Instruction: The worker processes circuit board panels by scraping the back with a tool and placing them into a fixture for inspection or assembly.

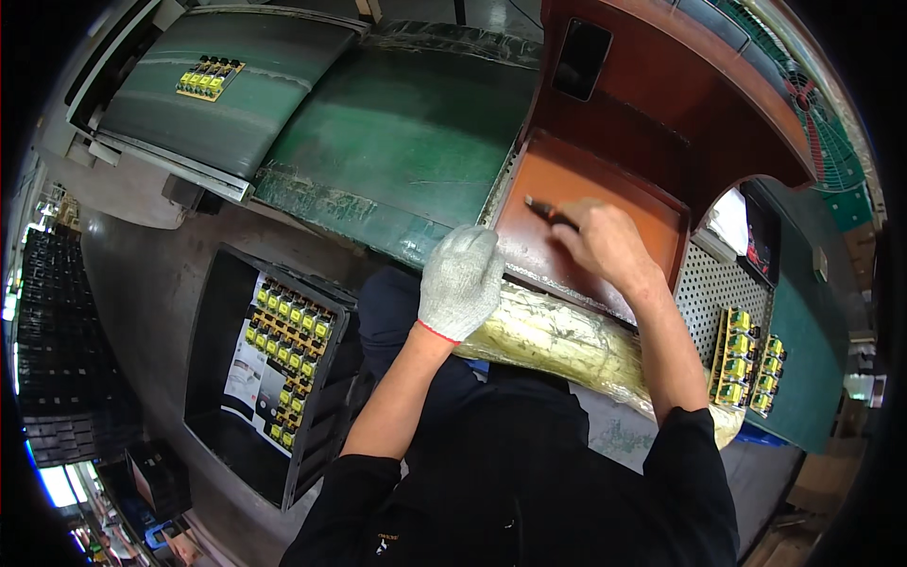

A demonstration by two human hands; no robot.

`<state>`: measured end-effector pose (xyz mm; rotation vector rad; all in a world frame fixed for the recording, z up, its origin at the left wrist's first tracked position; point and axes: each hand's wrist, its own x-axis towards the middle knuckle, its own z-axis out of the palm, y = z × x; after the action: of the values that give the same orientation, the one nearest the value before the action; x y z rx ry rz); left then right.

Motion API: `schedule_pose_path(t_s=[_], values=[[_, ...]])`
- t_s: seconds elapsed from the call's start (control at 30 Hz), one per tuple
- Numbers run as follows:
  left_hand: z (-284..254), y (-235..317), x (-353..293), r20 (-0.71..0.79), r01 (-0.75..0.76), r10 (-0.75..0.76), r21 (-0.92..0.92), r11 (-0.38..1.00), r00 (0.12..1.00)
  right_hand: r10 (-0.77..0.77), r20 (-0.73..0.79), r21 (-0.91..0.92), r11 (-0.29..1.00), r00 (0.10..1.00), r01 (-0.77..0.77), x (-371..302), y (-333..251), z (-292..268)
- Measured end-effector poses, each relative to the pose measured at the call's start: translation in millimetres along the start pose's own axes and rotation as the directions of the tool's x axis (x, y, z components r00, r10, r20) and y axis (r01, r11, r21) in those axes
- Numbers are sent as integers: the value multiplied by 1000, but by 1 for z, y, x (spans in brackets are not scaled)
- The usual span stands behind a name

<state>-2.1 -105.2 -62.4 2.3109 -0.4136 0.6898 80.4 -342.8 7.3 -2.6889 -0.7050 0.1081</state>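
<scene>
My left hand (461, 283), in a pale knitted glove with a red cuff, rests at the near left corner of a reddish-brown work box. Its fingers are curled together, and whatever they may hold is hidden. Over the orange floor (605, 184) of that box is my bare right hand (609, 248), closed on a slim black-handled tool (541, 207). The tool points left and has a short pale tip, too small to tell its kind. No circuit board shows on the orange floor. A plastic-wrapped yellowish roll (557, 326) lies along the box's near edge, below both hands.
Circuit boards (737, 357) with yellow parts stand on a perforated metal plate (699, 283) at right. Another board (210, 78) lies on the green conveyor (406, 123). A black crate (210, 397) at lower left holds several boards. A phone (581, 59) leans on the box's back wall.
</scene>
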Motion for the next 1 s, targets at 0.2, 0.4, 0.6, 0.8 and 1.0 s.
schedule_pose_path(t_s=[0.2,0.4,0.6,0.8,1.0], values=[[-7,7,2,56,68,-67,-17,998,996,-70,197,211,977,978,27,-24,1,-22],[-8,10,8,127,69,-70,12,998,989,-136,215,343,938,967,56,-55,31,-14],[-2,14,11,36,-27,26,14,1000,999,83,153,269,955,985,-122,-60,37,-24],[0,9,12,102,-36,32,40,999,994,229,189,151,954,955,-259,-69,70,-38],[-3,31,28,283,-131,62,229,965,957,462,-314,678,721,829,-145,-89,150,-33]])
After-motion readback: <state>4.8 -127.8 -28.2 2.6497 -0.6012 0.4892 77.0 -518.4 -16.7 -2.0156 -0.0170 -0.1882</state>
